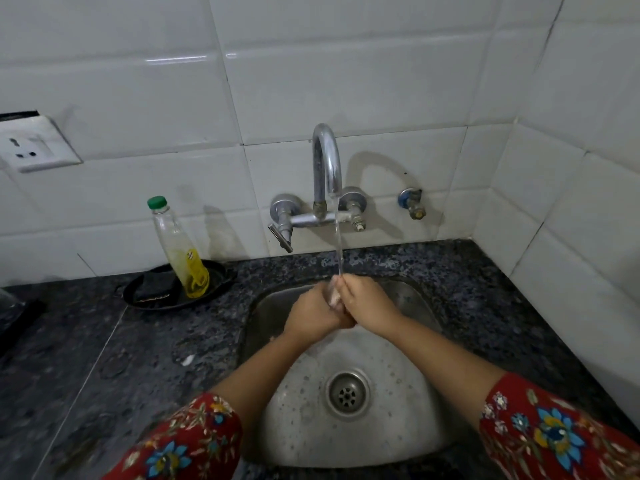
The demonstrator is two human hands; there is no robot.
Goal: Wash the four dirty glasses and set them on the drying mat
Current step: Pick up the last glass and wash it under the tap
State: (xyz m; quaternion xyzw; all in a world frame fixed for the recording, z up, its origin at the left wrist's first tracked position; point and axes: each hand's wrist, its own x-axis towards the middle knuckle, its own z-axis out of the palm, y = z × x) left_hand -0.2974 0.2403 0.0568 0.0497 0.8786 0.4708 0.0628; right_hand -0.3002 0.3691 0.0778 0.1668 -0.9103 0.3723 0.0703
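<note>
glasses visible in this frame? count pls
1: a clear glass held between the left hand and right hand under the tap. No others in view.

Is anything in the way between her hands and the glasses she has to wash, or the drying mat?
That cannot be judged from this view. The left hand and right hand are pressed together under the tap's water stream above the sink. No whole glass and no drying mat can be seen. Something small and pale sits between the palms, too blurred to name.
</note>
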